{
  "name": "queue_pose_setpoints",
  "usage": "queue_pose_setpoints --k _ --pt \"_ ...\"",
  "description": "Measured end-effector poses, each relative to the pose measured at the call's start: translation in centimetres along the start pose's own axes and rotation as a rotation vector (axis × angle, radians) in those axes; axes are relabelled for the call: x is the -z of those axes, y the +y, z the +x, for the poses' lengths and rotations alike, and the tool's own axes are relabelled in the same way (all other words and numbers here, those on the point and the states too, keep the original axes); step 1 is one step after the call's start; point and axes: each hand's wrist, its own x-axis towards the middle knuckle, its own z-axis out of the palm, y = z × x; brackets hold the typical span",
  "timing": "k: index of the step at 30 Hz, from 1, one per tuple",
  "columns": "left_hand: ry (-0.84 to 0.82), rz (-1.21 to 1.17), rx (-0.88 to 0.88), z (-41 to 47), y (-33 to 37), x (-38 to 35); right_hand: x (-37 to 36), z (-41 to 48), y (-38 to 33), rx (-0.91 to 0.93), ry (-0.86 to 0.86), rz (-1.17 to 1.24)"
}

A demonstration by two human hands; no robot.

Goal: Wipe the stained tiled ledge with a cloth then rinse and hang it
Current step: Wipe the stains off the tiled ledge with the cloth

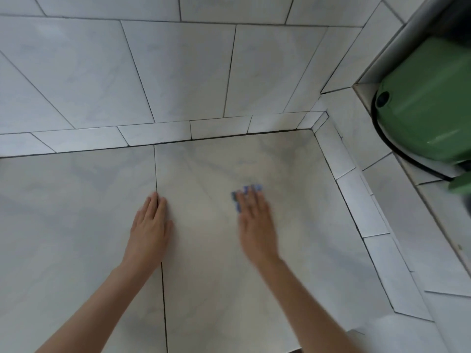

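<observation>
We've got blue cloth (pixel 245 191) under right hand (pixel 255 221), palm flat, pressing it down; left hand (pixel 151 225) flat, unclenched on ledge (pixel 76 225), apart from cloth.

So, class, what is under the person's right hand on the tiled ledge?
A blue cloth, pressed flat on the ledge by the right hand. Only its blurred far edge shows; the hand covers the rest.
</observation>
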Motion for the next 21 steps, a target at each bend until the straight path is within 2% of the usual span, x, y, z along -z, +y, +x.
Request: queue_pose_setpoints --k 3,7,9,12,15,18,21 --pt "-0.010 0.010 0.000 0.1 0.0 0.0 -0.7 -3.6 -4.0 0.095 -0.030 0.021" --pt "-0.026 0.010 0.012 0.1 0.4 0.0 0.2 -4.9 -1.0 0.194 -0.066 -0.069" --pt "-0.031 0.008 0.008 -0.1 0.7 -0.1 1.0 -4.1 2.5 0.080 -0.051 -0.091" --pt "-0.036 0.001 -0.002 -0.6 1.5 -0.3 3.4 -3.8 9.0 -0.203 0.001 -0.141" --pt "-0.044 0.004 -0.008 -1.1 1.8 -0.5 5.3 -5.1 13.9 -0.384 -0.027 -0.139" --pt "-0.044 -0.001 -0.019 -1.8 1.7 -0.7 5.5 -6.5 14.0 -0.480 0.036 -0.145" --pt "-0.045 -0.001 -0.027 -2.1 1.5 -0.8 4.2 -7.5 10.8 -0.527 0.087 -0.110"
